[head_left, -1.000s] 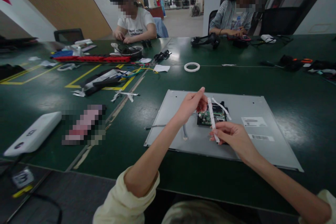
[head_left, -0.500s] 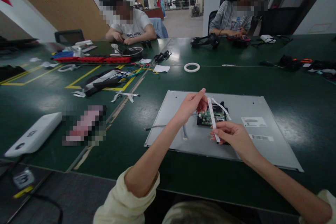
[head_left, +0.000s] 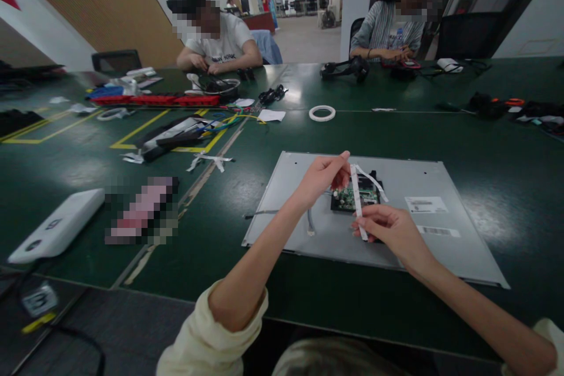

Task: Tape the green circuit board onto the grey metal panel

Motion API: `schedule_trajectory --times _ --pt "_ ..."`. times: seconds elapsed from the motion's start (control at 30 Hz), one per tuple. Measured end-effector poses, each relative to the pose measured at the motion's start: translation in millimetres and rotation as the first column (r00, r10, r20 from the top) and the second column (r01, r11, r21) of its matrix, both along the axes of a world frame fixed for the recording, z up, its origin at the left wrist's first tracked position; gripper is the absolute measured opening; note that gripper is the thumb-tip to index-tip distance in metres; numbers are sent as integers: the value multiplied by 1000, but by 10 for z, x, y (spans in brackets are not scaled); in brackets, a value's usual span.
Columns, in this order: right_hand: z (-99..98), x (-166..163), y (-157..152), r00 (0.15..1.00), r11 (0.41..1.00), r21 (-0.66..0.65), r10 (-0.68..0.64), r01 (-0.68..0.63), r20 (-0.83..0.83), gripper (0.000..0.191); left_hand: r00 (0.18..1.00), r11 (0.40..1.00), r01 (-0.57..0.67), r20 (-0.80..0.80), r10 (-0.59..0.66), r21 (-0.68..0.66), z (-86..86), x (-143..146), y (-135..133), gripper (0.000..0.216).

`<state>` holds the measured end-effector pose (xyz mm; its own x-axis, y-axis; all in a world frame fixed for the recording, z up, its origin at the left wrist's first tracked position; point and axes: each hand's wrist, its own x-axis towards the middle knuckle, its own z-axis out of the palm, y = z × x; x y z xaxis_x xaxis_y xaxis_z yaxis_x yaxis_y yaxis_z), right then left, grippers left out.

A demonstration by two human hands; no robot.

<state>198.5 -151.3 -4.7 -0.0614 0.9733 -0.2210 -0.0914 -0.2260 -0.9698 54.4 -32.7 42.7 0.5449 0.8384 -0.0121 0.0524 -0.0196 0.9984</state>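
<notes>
A grey metal panel [head_left: 458, 247] lies flat on the green table [head_left: 335, 305], with a small green circuit board [head_left: 352, 195] on a black patch near its middle. Both of my hands hover over that board. My left hand [head_left: 321, 177] pinches the top end of a white flat ribbon strip [head_left: 356, 197]. My right hand [head_left: 390, 228] pinches the strip's lower end. A second white strip [head_left: 373, 181] curves off to the right of the board.
A white tape roll [head_left: 322, 113] lies beyond the panel. A white device [head_left: 57, 224] sits at the left. Loose wires, a red strip [head_left: 154, 98] and black parts lie further left. Two other people sit at the far side, with a headset [head_left: 346, 67] between them.
My hands barely shift; the left hand lifts the strip's top end very slightly. The person at the far left leans a little more to the left.
</notes>
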Motion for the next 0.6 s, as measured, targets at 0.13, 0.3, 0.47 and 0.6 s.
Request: schedule_trajectory --times 0.13,0.3,0.47,0.6 --pt "-17 -2 1 1000 1000 -8 -12 12 -3 38 1000 1000 -8 -21 9 5 1 -6 -1 49" --pt "-40 2 7 1000 1000 5 -12 12 2 38 1000 1000 4 -14 -3 10 14 -4 -6 49" --pt "-17 -1 -5 1000 1000 4 -10 10 13 36 999 999 38 21 -39 25 53 -8 -35 55" --pt "-15 -4 -8 1000 1000 -6 -14 14 22 35 999 999 41 -2 -41 24 59 -10 -40 58"
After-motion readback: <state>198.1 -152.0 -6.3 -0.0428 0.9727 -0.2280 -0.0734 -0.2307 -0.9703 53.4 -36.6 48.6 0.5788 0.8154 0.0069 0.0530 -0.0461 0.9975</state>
